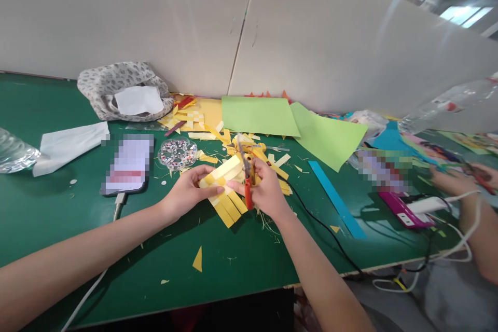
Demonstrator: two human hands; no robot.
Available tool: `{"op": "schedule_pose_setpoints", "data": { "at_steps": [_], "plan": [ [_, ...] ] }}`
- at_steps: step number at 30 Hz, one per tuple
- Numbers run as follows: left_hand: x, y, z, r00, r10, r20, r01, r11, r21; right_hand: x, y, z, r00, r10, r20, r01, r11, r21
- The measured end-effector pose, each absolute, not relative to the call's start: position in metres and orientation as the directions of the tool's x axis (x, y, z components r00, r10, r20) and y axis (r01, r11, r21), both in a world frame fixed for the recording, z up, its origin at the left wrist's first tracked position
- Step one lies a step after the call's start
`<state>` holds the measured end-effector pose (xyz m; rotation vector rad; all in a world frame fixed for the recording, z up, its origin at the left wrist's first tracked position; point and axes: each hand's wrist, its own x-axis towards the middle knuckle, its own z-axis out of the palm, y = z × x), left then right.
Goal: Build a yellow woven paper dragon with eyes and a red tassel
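Note:
A piece of woven yellow paper strips [226, 211] hangs over the green table, its loose strip ends pointing down toward me. My left hand [190, 190] pinches its left side, thumb on top. Scissors with orange handles [248, 193] are in my right hand [268, 187], blades pointing up and away. Fingertips of that same hand also touch the paper's right edge. Just beyond both hands lies a heap of yellow paper scraps [280, 168]. A round clear case of small beads [178, 153] rests to the left of the heap.
A charging phone [130, 161] lies left, near a patterned cloth bag [124, 88]. Light green paper sheets [260, 115] lean by the partition. A blue strip [336, 199], black cable and magenta power bank [404, 210] are to the right. Another person's hands [453, 184] work at far right.

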<state>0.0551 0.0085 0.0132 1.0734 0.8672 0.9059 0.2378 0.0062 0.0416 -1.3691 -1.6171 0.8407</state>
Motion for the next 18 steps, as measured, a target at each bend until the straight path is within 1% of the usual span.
{"op": "schedule_pose_setpoints", "data": {
  "at_steps": [2, 4, 6, 8, 10, 12, 14, 16, 18],
  "plan": [
    [0.055, 0.008, 0.014, 0.376, 0.915, -0.146, -0.178, 0.226, 0.958, 0.235, 0.005, 0.042, -0.045, 0.983, 0.177, 0.449, 0.178, -0.876],
    [0.055, 0.008, 0.015, 0.367, 0.918, -0.153, -0.175, 0.229, 0.957, 0.235, 0.005, 0.043, 0.029, 0.981, 0.189, 0.425, 0.160, -0.891],
    [0.055, 0.009, 0.015, 0.355, 0.922, -0.155, -0.174, 0.228, 0.958, 0.238, 0.006, 0.044, 0.125, 0.969, 0.214, 0.368, 0.156, -0.917],
    [0.055, 0.009, 0.015, 0.346, 0.925, -0.155, -0.170, 0.224, 0.960, 0.242, 0.008, 0.045, 0.228, 0.940, 0.253, 0.289, 0.183, -0.940],
    [0.055, 0.010, 0.015, 0.339, 0.929, -0.152, -0.167, 0.218, 0.962, 0.247, 0.011, 0.045, 0.330, 0.903, 0.275, 0.176, 0.228, -0.958],
    [0.055, 0.010, 0.014, 0.337, 0.930, -0.148, -0.169, 0.215, 0.962, 0.251, 0.013, 0.045, 0.424, 0.866, 0.266, 0.060, 0.267, -0.962],
    [0.055, 0.010, 0.013, 0.341, 0.929, -0.146, -0.172, 0.214, 0.962, 0.254, 0.015, 0.046, 0.499, 0.831, 0.247, -0.010, 0.291, -0.957],
    [0.055, 0.010, 0.012, 0.341, 0.928, -0.147, -0.175, 0.217, 0.960, 0.255, 0.016, 0.046, 0.545, 0.801, 0.246, -0.018, 0.305, -0.952],
    [0.054, 0.010, 0.011, 0.332, 0.931, -0.150, -0.188, 0.222, 0.957, 0.254, 0.015, 0.045, 0.554, 0.792, 0.258, 0.001, 0.309, -0.951]
  ]
}}
